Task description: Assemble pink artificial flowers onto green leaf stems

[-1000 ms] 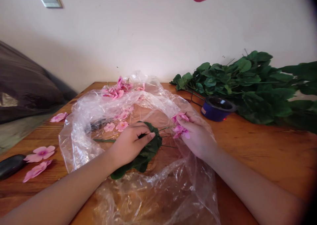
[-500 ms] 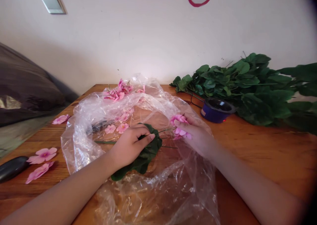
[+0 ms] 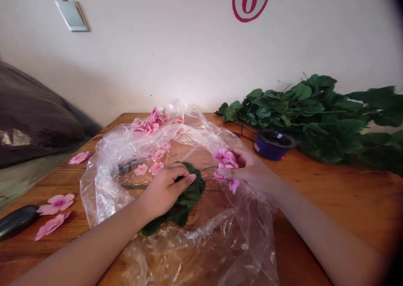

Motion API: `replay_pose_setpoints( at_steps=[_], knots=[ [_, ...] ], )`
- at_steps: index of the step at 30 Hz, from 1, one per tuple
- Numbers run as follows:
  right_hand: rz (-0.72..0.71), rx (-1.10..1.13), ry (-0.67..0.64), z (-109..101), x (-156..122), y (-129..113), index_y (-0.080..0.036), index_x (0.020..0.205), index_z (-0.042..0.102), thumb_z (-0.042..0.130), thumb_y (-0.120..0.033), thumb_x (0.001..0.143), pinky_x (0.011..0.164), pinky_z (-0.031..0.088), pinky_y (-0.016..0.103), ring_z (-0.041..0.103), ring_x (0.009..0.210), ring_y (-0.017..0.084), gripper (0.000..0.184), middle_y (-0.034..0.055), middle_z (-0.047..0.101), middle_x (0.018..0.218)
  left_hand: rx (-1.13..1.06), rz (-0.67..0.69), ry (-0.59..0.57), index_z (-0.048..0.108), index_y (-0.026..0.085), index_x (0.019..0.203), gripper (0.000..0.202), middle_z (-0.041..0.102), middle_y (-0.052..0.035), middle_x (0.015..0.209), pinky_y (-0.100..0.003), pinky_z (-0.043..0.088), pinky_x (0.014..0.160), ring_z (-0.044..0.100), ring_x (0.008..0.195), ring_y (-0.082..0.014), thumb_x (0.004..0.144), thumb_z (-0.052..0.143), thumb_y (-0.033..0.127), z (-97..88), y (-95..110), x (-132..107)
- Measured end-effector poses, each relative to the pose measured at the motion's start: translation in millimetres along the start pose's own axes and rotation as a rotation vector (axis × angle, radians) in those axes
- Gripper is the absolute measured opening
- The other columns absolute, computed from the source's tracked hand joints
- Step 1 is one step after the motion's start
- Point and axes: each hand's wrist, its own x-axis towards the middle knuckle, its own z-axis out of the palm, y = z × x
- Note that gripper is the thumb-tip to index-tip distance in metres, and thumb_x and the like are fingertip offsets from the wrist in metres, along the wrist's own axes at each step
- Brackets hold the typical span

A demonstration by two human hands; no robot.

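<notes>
My left hand [image 3: 170, 185] is closed around a stem of artificial green leaves [image 3: 189, 200], thumb and fingers pressed together near the leafy end. Thin bare twigs stick out of the leaves to the right. At those twigs, my right hand [image 3: 247, 168] has its fingers closed on a cluster of pink artificial flowers [image 3: 226, 164]; the exact grip is partly hidden behind the petals. Both hands are over a crumpled clear plastic bag [image 3: 208, 240]. Loose pink blossoms [image 3: 155, 167] lie beyond my left hand.
A blue pot [image 3: 273, 146] with a dark bowl and a small red light stands at the right. Behind it spreads a heap of green leaf stems [image 3: 308, 110]. Pink flowers [image 3: 56, 204] and a black object [image 3: 19, 221] lie at the left. More flowers [image 3: 151, 122] rest on the plastic.
My right hand has shifted slightly and turned, so the pink flowers show more openly beside the twigs. My left hand keeps hold of the leaf stem. The view has tilted up a little.
</notes>
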Motion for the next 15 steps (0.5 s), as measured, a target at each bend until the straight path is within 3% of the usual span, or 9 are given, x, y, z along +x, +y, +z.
replay_pose_setpoints(
  at_steps=[3,7,15],
  knots=[
    [0.011,-0.056,0.001,1.7,1.2,-0.5,-0.023,0.095,0.071,0.086,-0.015,0.060,0.061,0.060,0.033,0.066,0.073,0.017,0.039,-0.0001,0.066,0.082,0.022,-0.017,-0.005,0.055,0.017,0.065,0.035,0.055,0.0009,0.068,-0.025,0.043,0.065,0.055,0.069,-0.0128,0.096,0.051,0.033,0.3,-1.5,-0.6],
    [-0.047,-0.124,0.097,3.9,1.7,1.1,-0.022,0.087,0.071,0.087,-0.015,0.056,0.062,0.060,0.033,0.061,0.067,0.015,0.035,-0.0024,0.061,0.076,0.120,-0.003,-0.031,0.055,0.017,0.067,0.033,0.054,0.0008,0.068,-0.026,0.042,0.065,0.054,0.068,-0.0130,0.097,0.050,0.030,0.8,-4.2,-1.0],
    [-0.121,-0.287,0.103,1.0,2.7,9.4,-0.023,0.092,0.070,0.084,-0.025,0.066,0.062,0.058,0.031,0.059,0.072,0.016,0.030,0.0007,0.063,0.083,0.239,0.053,-0.072,0.066,0.017,0.077,0.028,0.065,-0.0029,0.075,-0.029,0.045,0.071,0.060,0.074,-0.0162,0.097,0.050,0.028,2.1,-6.4,-1.9]
  ],
)
